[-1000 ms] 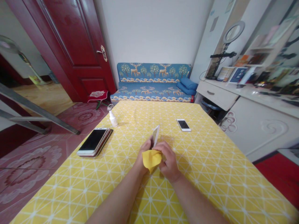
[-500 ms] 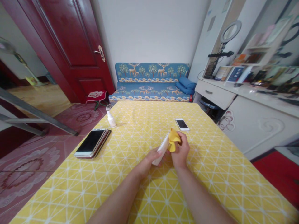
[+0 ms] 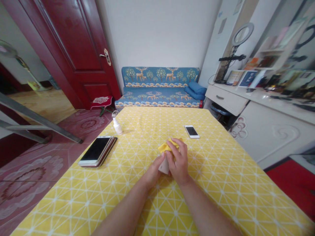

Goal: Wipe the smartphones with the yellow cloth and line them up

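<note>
Yellow cloth [image 3: 164, 147] is bunched up under the right hand [image 3: 179, 164], pinched between bent fingers and thumb, and it covers the far end of the pale phone [image 3: 163, 166]. Left hand [image 3: 153, 170] has the phone by its left side, thumb up near the cloth, other fingers mostly hidden, so can't say exactly how they wrap round. The two hands are super close together, with the phone between them, near the middle of the counter [image 3: 157, 211]. Only its pale near end shows, tilted a bit. Can't tell whether it touches the counter.

Counter's got a yellow cover with white crisscross lines, btw. Over by its left edge there's a phone stack [image 3: 96, 150], the top one white-framed with a dark screen facing up. Just past that, a little white bottle [image 3: 117, 127] stands upright. Another phone, the small white one [image 3: 192, 131], lies flat, dark screen up, beyond the right hand and off to the right.

Behind the counter: blue sofa [image 3: 159, 95] with deer and trees on it, blue cushions [image 3: 196, 90] at its right end. Dark red door [image 3: 73, 42] on the left, white dresser [image 3: 227, 98] on the right with a ring light [image 3: 251, 30] above it.
</note>
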Demonstrator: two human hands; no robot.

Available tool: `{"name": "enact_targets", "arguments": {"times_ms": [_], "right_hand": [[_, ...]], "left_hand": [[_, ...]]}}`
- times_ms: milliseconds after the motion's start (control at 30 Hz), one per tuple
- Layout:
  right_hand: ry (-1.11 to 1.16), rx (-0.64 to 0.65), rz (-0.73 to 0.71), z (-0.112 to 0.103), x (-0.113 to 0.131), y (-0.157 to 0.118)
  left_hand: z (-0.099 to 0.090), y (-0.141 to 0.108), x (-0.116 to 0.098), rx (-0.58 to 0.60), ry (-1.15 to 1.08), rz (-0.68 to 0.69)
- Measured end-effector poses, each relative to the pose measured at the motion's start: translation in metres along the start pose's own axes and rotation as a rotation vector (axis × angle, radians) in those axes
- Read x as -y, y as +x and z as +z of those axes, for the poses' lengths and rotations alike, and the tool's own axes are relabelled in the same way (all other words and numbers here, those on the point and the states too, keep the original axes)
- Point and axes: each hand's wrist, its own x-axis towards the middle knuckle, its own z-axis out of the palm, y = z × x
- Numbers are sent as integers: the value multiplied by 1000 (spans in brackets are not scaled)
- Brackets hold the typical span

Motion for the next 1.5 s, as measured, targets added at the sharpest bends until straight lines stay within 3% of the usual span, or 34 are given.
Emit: {"name": "enact_targets", "arguments": {"times_ms": [167, 300, 533, 733, 867, 1000, 1067, 1200, 1367, 1500], "right_hand": [[29, -36, 145, -1, -14, 2], [42, -22, 225, -2, -25, -1], [161, 205, 108, 8, -17, -7], [250, 323, 6, 10, 2, -11], [332, 415, -155, 15, 11, -11], [328, 345, -223, 20, 12, -10], [274, 288, -190, 19, 10, -9], [141, 195, -55, 8, 0, -8], [-8, 344, 7, -3, 0, -5], [22, 325, 112, -3, 12, -4]], "left_hand": [[0, 1, 0, 10, -93, -57], [-5, 5, -3, 17, -222, -23], [-16, 15, -12, 29, -553, 132], [-35, 19, -22, -125, -690, 171], [-42, 17, -21, -39, -700, 91], [-38, 17, -16, 3, -725, -3], [-34, 18, -15, -14, -738, 13], [-33, 17, -23, -62, -708, 185], [-40, 18, -29, -105, -573, 321], [-38, 18, -20, -282, -225, 356]]}}
